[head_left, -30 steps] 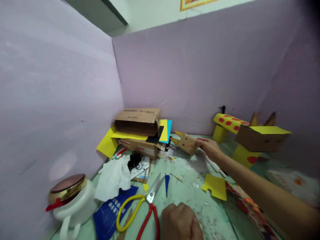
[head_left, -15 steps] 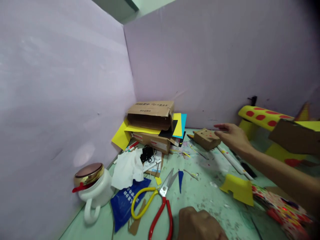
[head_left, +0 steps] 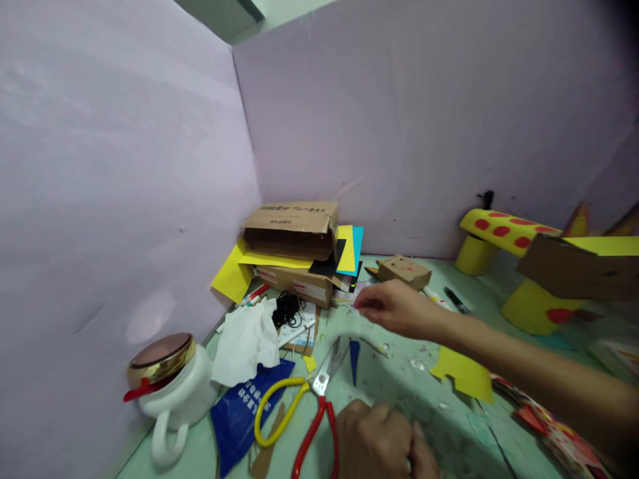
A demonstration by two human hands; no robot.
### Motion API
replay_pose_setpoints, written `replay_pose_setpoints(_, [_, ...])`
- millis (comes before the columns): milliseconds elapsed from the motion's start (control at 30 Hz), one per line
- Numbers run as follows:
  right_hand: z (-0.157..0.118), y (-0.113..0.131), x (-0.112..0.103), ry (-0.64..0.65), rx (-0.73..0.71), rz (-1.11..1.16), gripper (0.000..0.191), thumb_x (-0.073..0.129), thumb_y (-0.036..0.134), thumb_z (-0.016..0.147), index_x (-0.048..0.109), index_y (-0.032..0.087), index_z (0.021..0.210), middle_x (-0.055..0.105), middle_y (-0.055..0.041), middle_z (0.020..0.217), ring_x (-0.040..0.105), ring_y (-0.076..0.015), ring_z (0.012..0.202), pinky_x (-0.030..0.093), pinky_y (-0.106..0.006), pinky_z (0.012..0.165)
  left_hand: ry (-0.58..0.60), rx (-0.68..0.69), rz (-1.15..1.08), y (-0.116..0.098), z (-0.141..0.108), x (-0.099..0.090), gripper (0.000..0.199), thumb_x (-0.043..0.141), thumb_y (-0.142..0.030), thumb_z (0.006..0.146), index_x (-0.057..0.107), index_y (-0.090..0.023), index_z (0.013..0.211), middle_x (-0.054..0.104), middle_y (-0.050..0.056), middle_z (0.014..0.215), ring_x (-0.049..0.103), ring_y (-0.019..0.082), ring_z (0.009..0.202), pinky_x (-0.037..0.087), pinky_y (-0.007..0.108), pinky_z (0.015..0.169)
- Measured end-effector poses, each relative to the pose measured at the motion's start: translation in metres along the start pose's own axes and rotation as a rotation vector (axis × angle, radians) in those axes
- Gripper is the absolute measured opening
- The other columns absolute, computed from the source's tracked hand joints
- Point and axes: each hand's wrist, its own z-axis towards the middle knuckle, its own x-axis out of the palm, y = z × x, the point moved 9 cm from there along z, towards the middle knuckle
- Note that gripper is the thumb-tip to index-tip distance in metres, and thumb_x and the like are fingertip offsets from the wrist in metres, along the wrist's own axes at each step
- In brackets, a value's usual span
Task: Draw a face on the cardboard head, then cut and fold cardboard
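Small box [head_left: 404, 273] is lying near table's [head_left: 399, 386] back edge; right hand [head_left: 397, 307] is no longer gripping it, so box is resting unheld. I'm failing to tell whether bent fingers are meeting. Left hand [head_left: 377, 439] is curling beside scissors [head_left: 321, 384], grip hidden.

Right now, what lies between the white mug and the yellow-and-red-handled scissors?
The head view shows a blue packet with white lettering, plus part of a brown cardboard strip, between mug and scissors.
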Motion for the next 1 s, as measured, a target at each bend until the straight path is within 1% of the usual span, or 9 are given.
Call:
replay_pose_setpoints(67, [0.002,0.011,0.02,0.076,-0.012,-0.04,0.019,0.059,0.01,0.073,0.074,0.021,0.076,0.075,-0.0021,0.073,0.067,-0.0192,0.068,0.047,-0.026,0.061,0.039,0.005,0.101,0.012,0.018,-0.018,0.018,0.053,-0.02,0.071,0.053,-0.024,0.054,0.057,0.003,0.05,0.059,0.021,0.054,0.038,0.035,0.055])
replay_pose_setpoints(133, [0.006,0.014,0.035,0.115,0.012,-0.083,0.017,0.059,0.011,0.076,0.074,0.02,0.077,0.074,-0.0042,0.074,0.067,-0.0196,0.07,0.047,-0.027,0.062,0.084,-0.037,0.239,0.037,0.04,-0.037,0.025,0.046,-0.023,0.081,0.056,-0.023,0.057,0.057,0.004,0.051,0.058,0.022,0.051,0.034,0.034,0.05])
replay_pose_setpoints(233, [0.015,0.011,0.05,0.152,0.052,-0.135,0.012,0.059,0.019,0.086,0.07,0.017,0.083,0.072,-0.0034,0.078,0.066,-0.0172,0.072,0.05,-0.03,0.067,0.177,-0.1,0.396,0.081,0.072,-0.052,0.021,0.047,-0.021,0.081,0.059,-0.021,0.064,0.06,0.005,0.056,0.056,0.022,0.05,0.032,0.032,0.05])
replay_pose_setpoints(267, [0.019,0.009,0.054,0.16,0.058,-0.152,0.012,0.059,0.024,0.088,0.068,0.017,0.086,0.071,-0.003,0.083,0.066,-0.0167,0.076,0.052,-0.032,0.071,0.236,-0.069,0.428,0.091,0.079,-0.049,0.015,0.05,-0.014,0.075,0.062,-0.02,0.069,0.063,0.007,0.066,0.059,0.024,0.061,0.037,0.034,0.057])
replay_pose_setpoints(367, [0.029,0.001,0.065,0.159,0.065,-0.197,0.019,0.057,0.033,0.092,0.065,0.017,0.097,0.068,-0.0044,0.1,0.065,-0.018,0.089,0.053,-0.039,0.081,0.388,0.03,0.496,0.108,0.088,-0.029,0.034,0.052,-0.001,0.057,0.067,-0.018,0.082,0.066,0.014,0.09,0.06,0.032,0.088,0.041,0.042,0.075])
replay_pose_setpoints(500, [0.04,-0.005,0.076,0.136,0.026,-0.2,0.022,0.057,0.031,0.092,0.062,0.017,0.109,0.065,-0.0065,0.111,0.064,-0.0202,0.096,0.053,-0.041,0.084,0.483,0.122,0.526,0.117,0.083,-0.003,0.046,0.054,0.0,0.054,0.069,-0.021,0.092,0.06,0.016,0.115,0.053,0.034,0.106,0.04,0.046,0.086])
replay_pose_setpoints(667, [0.049,-0.009,0.078,0.081,-0.016,-0.205,0.027,0.057,0.03,0.092,0.058,0.018,0.116,0.062,-0.0075,0.116,0.063,-0.0213,0.099,0.053,-0.042,0.084,0.448,0.199,0.532,0.124,0.082,0.008,0.033,0.054,-0.005,0.068,0.069,-0.021,0.093,0.055,0.016,0.124,0.048,0.035,0.111,0.039,0.047,0.089])
replay_pose_setpoints(767, [0.053,-0.012,0.075,0.047,-0.011,-0.239,0.027,0.057,0.03,0.092,0.058,0.017,0.116,0.063,-0.0073,0.115,0.063,-0.0212,0.098,0.053,-0.042,0.083,0.384,0.242,0.528,0.126,0.084,0.007,0.028,0.05,-0.004,0.074,0.069,-0.019,0.089,0.06,0.016,0.114,0.05,0.033,0.104,0.039,0.047,0.087])
replay_pose_setpoints(1000, [0.06,-0.012,0.073,-0.022,0.015,-0.358,0.027,0.058,0.03,0.092,0.058,0.017,0.115,0.062,-0.0075,0.114,0.064,-0.0208,0.095,0.054,-0.041,0.081,0.181,0.352,0.504,0.121,0.085,-0.007,0.027,0.049,0.001,0.073,0.066,-0.016,0.087,0.063,0.012,0.093,0.053,0.028,0.089,0.039,0.047,0.086])
